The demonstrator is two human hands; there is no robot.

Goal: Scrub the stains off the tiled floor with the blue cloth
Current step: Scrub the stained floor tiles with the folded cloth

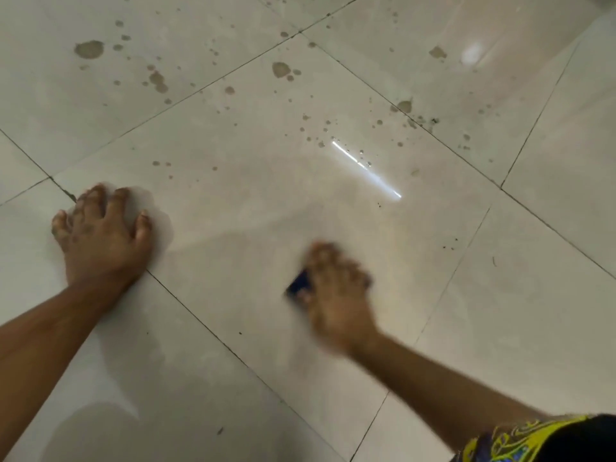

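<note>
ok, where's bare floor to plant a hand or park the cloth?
Bare tile runs between the left hand and the right hand, which presses the blue cloth. The near tiles between both forearms are bare too, as are those right of the right hand. The far side is crowded with brown stains and droplets.

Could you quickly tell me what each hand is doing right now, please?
Left hand: open, fingers spread, pressed flat on the floor.
Right hand: blurred, closed on the blue cloth.
</note>
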